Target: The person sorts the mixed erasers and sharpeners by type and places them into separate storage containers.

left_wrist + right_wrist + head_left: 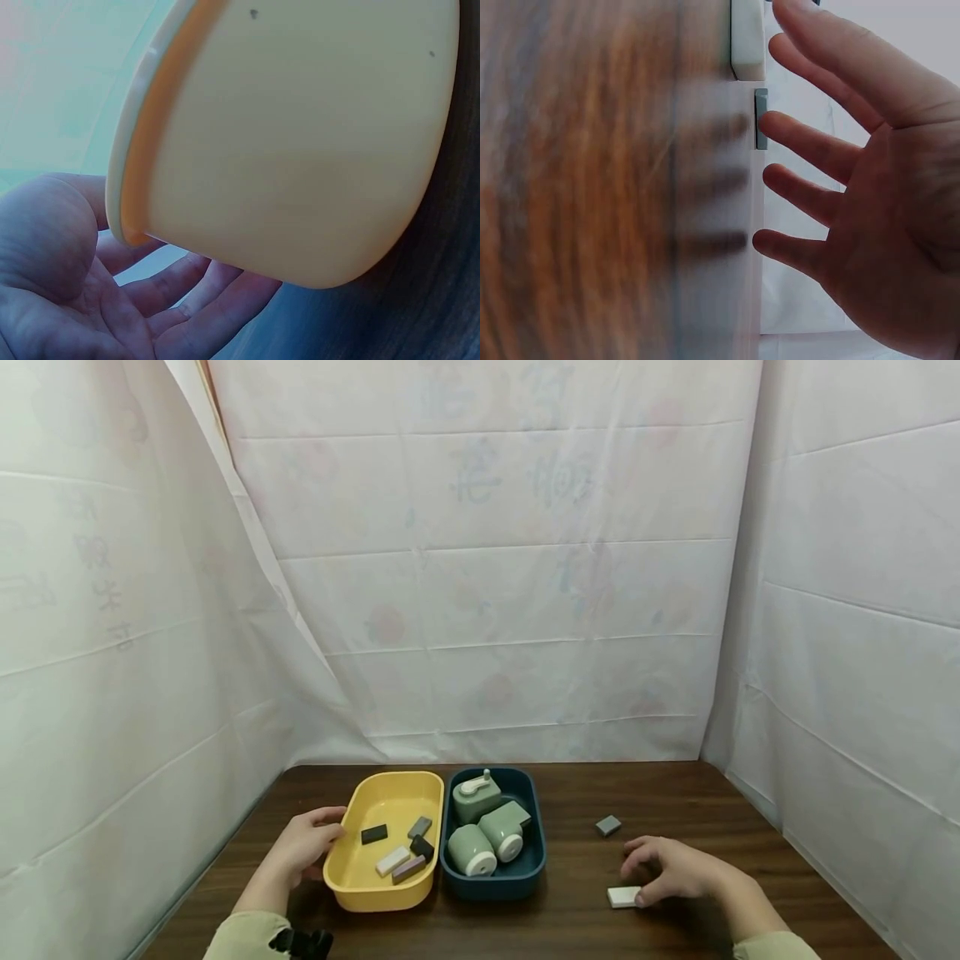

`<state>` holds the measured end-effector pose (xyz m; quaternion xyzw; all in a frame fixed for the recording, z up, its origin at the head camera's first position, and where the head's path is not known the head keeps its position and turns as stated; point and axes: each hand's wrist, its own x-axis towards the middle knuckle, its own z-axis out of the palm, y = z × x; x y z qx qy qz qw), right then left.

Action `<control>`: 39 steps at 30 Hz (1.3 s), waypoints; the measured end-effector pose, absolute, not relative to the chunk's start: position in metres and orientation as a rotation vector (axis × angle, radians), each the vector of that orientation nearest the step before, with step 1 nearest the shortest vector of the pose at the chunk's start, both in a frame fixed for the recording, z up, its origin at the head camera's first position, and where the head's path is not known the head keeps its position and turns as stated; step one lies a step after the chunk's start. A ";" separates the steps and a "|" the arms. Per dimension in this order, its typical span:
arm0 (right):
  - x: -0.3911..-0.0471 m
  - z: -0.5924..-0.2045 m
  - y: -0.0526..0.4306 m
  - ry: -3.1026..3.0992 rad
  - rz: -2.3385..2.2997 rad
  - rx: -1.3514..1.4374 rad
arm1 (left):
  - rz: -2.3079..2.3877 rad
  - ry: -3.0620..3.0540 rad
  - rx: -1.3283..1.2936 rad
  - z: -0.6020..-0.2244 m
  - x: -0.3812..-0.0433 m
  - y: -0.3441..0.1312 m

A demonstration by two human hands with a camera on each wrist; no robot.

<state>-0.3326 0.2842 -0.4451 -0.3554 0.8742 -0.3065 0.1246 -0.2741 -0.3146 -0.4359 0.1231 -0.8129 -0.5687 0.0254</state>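
My left hand [303, 843] rests against the left side of a yellow bin [352, 897], its fingers loosely extended along the outer wall. Inside that bin lie several small blocks: a white block [392, 861], a mauve block [408, 869], dark blocks [373, 834] and a grey block [420, 827]. On the right, my right hand [675, 868] hovers low over the table with its fingers spread. Its thumb overlaps the end of a white rectangular block [622, 897] on the table. Beyond the fingertips lies a small grey block [608, 826].
A dark blue bin [517, 887] stands right beside the yellow one. It holds several sage-green objects [471, 850] with white round ends or a white handle. White cloth [480, 610] hangs behind and on both sides of the brown wooden table [577, 793].
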 end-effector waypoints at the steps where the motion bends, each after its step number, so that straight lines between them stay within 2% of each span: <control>1: -0.333 -0.445 0.284 2.539 -0.897 -1.027 | -1.756 -2.516 0.382 -0.436 -0.274 -0.315; 39: -0.334 -0.448 0.284 2.569 -0.828 -0.982 | -1.770 -2.499 0.343 -0.437 -0.273 -0.316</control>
